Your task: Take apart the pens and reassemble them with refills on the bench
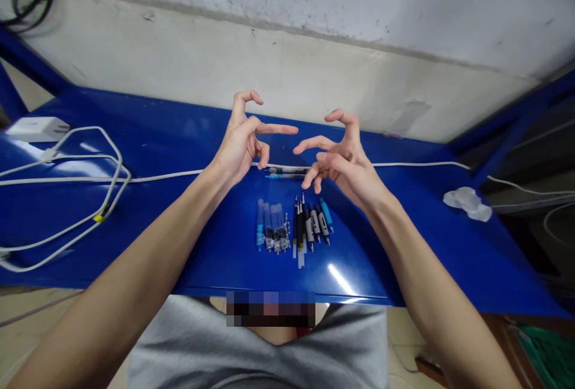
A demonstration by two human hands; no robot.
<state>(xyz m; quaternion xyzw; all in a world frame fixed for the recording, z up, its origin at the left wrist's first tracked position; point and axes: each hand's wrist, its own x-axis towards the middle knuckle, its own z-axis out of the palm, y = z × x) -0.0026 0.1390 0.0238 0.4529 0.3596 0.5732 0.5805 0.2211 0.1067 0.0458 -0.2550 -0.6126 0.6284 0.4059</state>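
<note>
Left hand (240,143): empty, fingers curled, up over the table, well apart from the right
Right hand (345,161): empty too, fingers hooked, facing the left across the gap
Two pens (285,172): lying crosswise just below the hands, beside a white cable (135,178)
Clear pen barrels (272,227), grey-gripped pens (314,224): side by side on the blue table top (215,251)
Handling: looks light, stiff, maybe slick; pinch mid-barrel

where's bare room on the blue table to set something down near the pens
Bare blue tabletop lies between the looped white cable and the pens. Another patch lies between the pens and the crumpled white plastic. It's crowded at the centre back, where two more pens and a straight white cable lie below the left hand and right hand.
</note>
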